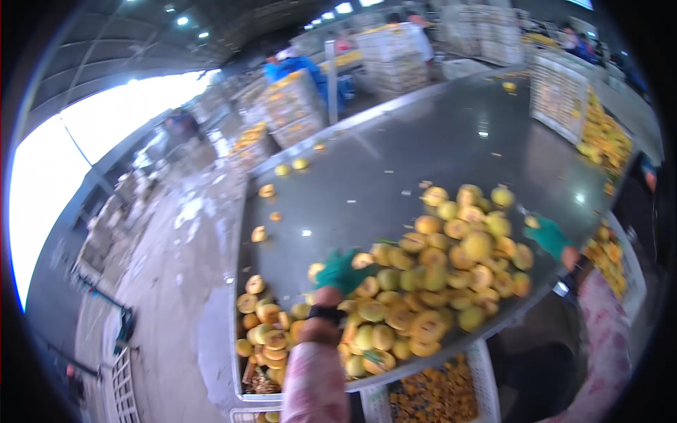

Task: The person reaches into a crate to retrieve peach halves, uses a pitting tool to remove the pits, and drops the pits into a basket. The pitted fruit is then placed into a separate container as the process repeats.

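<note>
A heap of halved yellow peaches (430, 271) covers the near part of a metal table (395, 169), some cut side up with brown centres showing. My left hand (341, 273), in a green glove, is at the heap's left side. A peach half (362, 261) sits between its thumb and fingers, though the fingertips are blurred. Beyond the heap's right edge, my right hand (550, 238), gloved in green too, pinches a small peach piece (532, 222) at its fingertips. More peach halves (268, 338) lie in the table's near left corner.
A raised metal rim edges the table. Below the near side stands a white crate (486, 381) of small orange-brown pieces. Another crate (635, 275) of peaches is at the right. A white crate (559, 95) spills peaches at the far right. Stacked crates (391, 60) and people are behind.
</note>
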A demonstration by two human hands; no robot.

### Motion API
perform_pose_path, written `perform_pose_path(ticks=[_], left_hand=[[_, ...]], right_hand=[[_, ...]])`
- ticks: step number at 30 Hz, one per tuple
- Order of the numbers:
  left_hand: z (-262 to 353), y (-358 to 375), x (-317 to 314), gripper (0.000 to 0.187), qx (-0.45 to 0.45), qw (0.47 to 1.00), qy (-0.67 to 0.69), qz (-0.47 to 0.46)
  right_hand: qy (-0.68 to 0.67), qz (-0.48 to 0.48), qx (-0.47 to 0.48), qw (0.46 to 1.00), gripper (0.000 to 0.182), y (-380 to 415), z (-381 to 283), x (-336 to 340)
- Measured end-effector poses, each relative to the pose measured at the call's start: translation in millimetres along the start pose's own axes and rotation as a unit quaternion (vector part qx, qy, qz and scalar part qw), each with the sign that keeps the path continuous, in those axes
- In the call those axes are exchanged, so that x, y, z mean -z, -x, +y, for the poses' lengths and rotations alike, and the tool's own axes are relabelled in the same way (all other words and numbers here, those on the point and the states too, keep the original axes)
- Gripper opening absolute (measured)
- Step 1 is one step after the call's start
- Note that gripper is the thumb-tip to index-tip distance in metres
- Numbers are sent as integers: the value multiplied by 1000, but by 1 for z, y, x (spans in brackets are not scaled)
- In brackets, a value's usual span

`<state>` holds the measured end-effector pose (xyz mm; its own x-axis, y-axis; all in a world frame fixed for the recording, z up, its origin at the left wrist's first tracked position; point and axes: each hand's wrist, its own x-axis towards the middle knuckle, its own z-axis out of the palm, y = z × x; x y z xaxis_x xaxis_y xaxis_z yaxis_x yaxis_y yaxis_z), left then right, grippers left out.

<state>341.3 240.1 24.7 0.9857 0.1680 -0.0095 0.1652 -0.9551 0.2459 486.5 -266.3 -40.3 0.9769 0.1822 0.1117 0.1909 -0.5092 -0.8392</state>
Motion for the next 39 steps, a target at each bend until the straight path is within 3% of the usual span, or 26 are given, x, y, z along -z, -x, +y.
perform_pose_path(ticks=[1,3,6,8,10,12,13,14,17,19,22,23,24,26,28,32,33,36,37,39], left_hand=[[-6,-17,-16,68,17,999,-23,-30],[0,-20,-4,69,7,981,77,-176],[-7,2,2,77,-86,974,-14,-208],[-22,16,-17,80,-128,967,-48,-214],[-25,35,-5,73,-80,972,-22,-219],[-55,47,-21,64,-140,968,9,-208],[-35,65,14,60,-80,969,21,-233],[-52,90,14,51,-8,982,38,-186],[-103,118,-12,42,-71,994,2,-79],[-80,145,11,36,-31,999,32,13],[-32,171,29,27,7,988,-16,153],[-12,180,29,23,36,981,18,191],[3,184,21,24,41,976,9,215],[48,182,24,31,-36,984,19,171],[73,171,-3,37,-42,977,-92,187],[104,157,-29,41,-69,976,-163,124],[107,155,-42,43,-116,963,-179,166],[114,163,-70,27,-129,975,-46,175],[122,167,-71,26,-50,988,7,148],[123,185,-65,29,-48,956,186,223]], right_hand=[[-156,-86,21,984,50,-9,3,-8],[-138,-151,-86,975,47,-4,-41,-28],[-134,-108,102,980,44,2,-62,-80],[-115,-160,28,980,43,13,-71,-98],[-120,-215,3,969,42,23,-106,-111],[-108,-223,104,963,41,42,-121,-136],[-34,-216,109,970,45,45,-102,-159],[42,-210,114,970,49,55,-92,-173],[54,-210,101,971,53,87,-154,-193],[19,-198,123,972,53,98,-164,-208],[81,-255,112,957,58,99,-187,-193],[101,-173,192,961,55,101,-181,-195],[95,-142,199,965,54,107,-186,-186],[81,-80,213,970,50,125,-207,-158],[99,-90,192,972,45,144,-228,-125],[177,-134,216,951,41,191,-243,-48],[198,-152,212,945,38,203,-248,-28],[242,-161,256,922,35,237,-219,6],[250,-157,279,914,36,250,-204,8],[180,-145,284,931,33,273,-183,5]])
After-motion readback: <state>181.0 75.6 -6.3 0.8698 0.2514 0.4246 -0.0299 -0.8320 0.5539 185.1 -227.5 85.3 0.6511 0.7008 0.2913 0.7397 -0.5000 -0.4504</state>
